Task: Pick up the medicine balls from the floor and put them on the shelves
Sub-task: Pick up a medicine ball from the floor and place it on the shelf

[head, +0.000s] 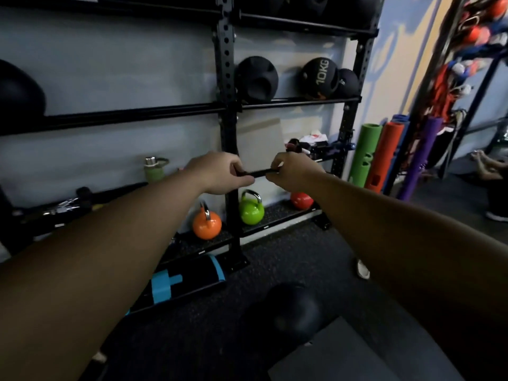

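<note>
Head view | left hand [220, 173], right hand [292, 171]: fingers curled round rail [259, 174] at 12 o'clock | ball [292, 310] lay unshelved at 6 o'clock | advised: free rail, cup ball underneath, both palms

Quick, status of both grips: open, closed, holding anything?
Left grip: holds the black bar, fingers curled round it.
Right grip: holds the same black bar.

- Your left hand [220, 173] and right hand [294, 173] are bare.
- Your left forearm [110, 243] and right forearm [398, 229] are bare too.
- Pale shoe toe [362, 268], possibly yours.
</note>
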